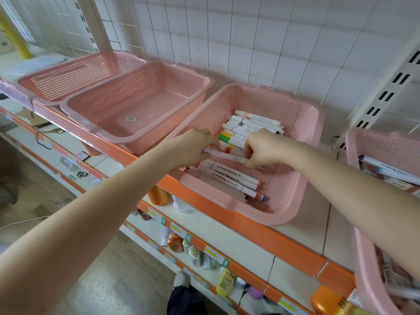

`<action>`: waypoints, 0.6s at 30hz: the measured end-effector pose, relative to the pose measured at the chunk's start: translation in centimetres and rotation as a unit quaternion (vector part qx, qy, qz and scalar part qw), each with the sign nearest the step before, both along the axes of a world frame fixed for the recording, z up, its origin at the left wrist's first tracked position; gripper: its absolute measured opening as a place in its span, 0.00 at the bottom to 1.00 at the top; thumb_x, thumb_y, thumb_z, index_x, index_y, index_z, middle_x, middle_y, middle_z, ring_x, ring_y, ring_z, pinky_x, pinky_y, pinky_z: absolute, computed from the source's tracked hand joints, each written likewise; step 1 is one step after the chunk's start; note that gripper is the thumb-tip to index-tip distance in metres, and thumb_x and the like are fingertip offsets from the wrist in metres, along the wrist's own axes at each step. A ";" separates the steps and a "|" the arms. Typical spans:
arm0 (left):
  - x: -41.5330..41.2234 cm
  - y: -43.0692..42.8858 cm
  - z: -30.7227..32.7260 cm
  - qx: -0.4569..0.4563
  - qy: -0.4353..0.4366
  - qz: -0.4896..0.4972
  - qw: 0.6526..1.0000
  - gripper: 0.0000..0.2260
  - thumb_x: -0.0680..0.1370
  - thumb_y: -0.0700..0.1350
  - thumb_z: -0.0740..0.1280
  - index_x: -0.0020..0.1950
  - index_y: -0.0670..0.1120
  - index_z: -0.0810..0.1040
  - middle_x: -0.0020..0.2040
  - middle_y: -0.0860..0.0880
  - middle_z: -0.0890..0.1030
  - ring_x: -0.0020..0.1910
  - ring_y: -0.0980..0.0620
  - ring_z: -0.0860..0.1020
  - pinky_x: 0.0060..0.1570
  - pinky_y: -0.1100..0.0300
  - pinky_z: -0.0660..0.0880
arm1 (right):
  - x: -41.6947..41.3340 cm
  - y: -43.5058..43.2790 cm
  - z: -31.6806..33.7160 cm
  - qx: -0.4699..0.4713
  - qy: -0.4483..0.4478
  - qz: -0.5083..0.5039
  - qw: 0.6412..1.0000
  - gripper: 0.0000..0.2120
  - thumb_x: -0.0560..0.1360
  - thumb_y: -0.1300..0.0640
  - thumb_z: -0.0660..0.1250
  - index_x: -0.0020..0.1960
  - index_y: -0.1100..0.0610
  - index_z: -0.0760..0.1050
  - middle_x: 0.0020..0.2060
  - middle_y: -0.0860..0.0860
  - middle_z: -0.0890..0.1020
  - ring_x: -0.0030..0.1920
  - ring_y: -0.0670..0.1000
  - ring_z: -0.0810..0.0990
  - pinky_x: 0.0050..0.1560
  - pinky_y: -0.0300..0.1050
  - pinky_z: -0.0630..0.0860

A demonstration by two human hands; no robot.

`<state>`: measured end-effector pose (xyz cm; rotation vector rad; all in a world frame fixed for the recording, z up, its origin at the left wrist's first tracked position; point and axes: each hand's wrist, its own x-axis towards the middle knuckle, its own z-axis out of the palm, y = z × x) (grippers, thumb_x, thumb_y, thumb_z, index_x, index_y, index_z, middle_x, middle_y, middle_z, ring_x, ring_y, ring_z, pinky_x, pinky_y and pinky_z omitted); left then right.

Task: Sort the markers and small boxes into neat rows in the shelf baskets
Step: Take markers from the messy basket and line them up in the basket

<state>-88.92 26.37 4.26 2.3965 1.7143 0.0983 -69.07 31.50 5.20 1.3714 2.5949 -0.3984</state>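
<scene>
A pink basket (288, 210) on the shelf holds white markers. One row of markers (229, 178) lies near its front; a stack of markers (247, 126) with coloured caps lies at the back. Both hands reach into this basket. My left hand (193, 148) and my right hand (263, 148) each pinch an end of one white marker (227, 155), held level just above the basket floor between the two groups.
Two empty pink baskets (136, 103) (68, 76) stand to the left on the same shelf. Another pink basket (386, 153) with markers and small boxes is at the right edge. An orange shelf lip (204, 208) runs along the front; lower shelves hold bottles.
</scene>
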 end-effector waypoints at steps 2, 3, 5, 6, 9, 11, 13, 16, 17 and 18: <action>-0.1 -0.1 0.1 0.030 -0.048 0.006 0.998 0.16 0.77 0.42 0.65 0.65 0.50 0.72 0.61 0.51 0.71 0.58 0.54 0.69 0.57 0.59 0.68 | 0.2 0.1 0.3 0.002 0.038 -0.005 0.999 0.07 0.69 0.55 0.72 0.45 0.57 0.81 0.37 0.51 0.83 0.39 0.49 0.81 0.41 0.44 0.79; -0.1 -0.1 0.2 0.038 -0.059 0.008 0.997 0.16 0.77 0.43 0.66 0.64 0.50 0.72 0.61 0.51 0.71 0.58 0.54 0.69 0.57 0.60 0.68 | 0.3 0.2 0.4 0.001 0.056 -0.003 0.998 0.07 0.69 0.55 0.72 0.45 0.57 0.81 0.38 0.50 0.83 0.40 0.49 0.81 0.42 0.44 0.79; -0.1 -0.2 0.4 0.037 -0.050 0.011 0.998 0.14 0.77 0.43 0.66 0.62 0.49 0.73 0.59 0.51 0.72 0.57 0.52 0.70 0.56 0.58 0.68 | 0.3 0.2 0.5 -0.006 0.083 0.007 0.997 0.05 0.70 0.54 0.71 0.45 0.54 0.80 0.39 0.46 0.81 0.40 0.44 0.79 0.38 0.37 0.75; 0.0 -0.3 0.4 0.034 -0.041 0.011 0.999 0.13 0.77 0.42 0.66 0.61 0.48 0.74 0.57 0.51 0.73 0.54 0.52 0.70 0.53 0.58 0.68 | 0.3 0.2 0.6 -0.010 0.087 0.013 0.996 0.05 0.71 0.53 0.70 0.45 0.52 0.79 0.38 0.44 0.79 0.39 0.41 0.76 0.36 0.34 0.71; 0.0 -0.3 0.5 0.025 -0.030 0.015 0.999 0.10 0.78 0.39 0.64 0.58 0.47 0.75 0.52 0.51 0.75 0.48 0.55 0.68 0.47 0.62 0.65 | 0.4 0.4 0.8 -0.025 0.073 0.028 0.997 0.07 0.74 0.50 0.68 0.50 0.50 0.77 0.41 0.42 0.77 0.38 0.38 0.72 0.35 0.32 0.66; 0.0 -0.3 0.5 0.019 -0.032 0.015 0.999 0.10 0.79 0.39 0.63 0.58 0.46 0.76 0.52 0.51 0.76 0.48 0.55 0.70 0.49 0.61 0.67 | 0.5 0.4 0.7 -0.054 0.063 0.037 0.996 0.08 0.74 0.50 0.67 0.52 0.49 0.74 0.44 0.44 0.77 0.39 0.39 0.73 0.36 0.33 0.67; 0.1 -0.3 0.5 0.011 -0.034 0.017 0.999 0.09 0.79 0.39 0.63 0.59 0.46 0.76 0.52 0.51 0.77 0.50 0.54 0.72 0.52 0.60 0.69 | 0.5 0.2 0.6 -0.069 0.064 0.051 0.994 0.09 0.73 0.49 0.69 0.50 0.48 0.72 0.43 0.44 0.77 0.39 0.40 0.74 0.36 0.34 0.68; 0.2 -0.4 0.5 -0.005 -0.038 0.019 0.999 0.09 0.79 0.40 0.63 0.59 0.47 0.77 0.52 0.52 0.78 0.50 0.56 0.73 0.51 0.62 0.69 | 0.5 0.3 0.6 -0.059 0.059 0.062 0.995 0.10 0.72 0.47 0.70 0.48 0.48 0.72 0.41 0.42 0.76 0.40 0.42 0.74 0.37 0.34 0.68; 0.2 -0.4 0.6 -0.010 -0.040 0.019 0.999 0.09 0.79 0.41 0.63 0.59 0.47 0.77 0.52 0.52 0.79 0.51 0.56 0.74 0.52 0.61 0.70 | 0.5 0.3 0.7 -0.057 0.055 0.060 0.995 0.10 0.73 0.46 0.70 0.49 0.48 0.73 0.40 0.42 0.76 0.40 0.41 0.73 0.37 0.33 0.68; 0.2 -0.4 0.6 -0.015 -0.041 0.020 0.999 0.09 0.79 0.42 0.64 0.59 0.47 0.77 0.52 0.52 0.79 0.51 0.56 0.74 0.53 0.59 0.71 | 0.6 0.3 0.7 -0.058 0.050 0.058 0.995 0.09 0.73 0.47 0.69 0.50 0.49 0.74 0.41 0.41 0.76 0.40 0.40 0.73 0.38 0.33 0.68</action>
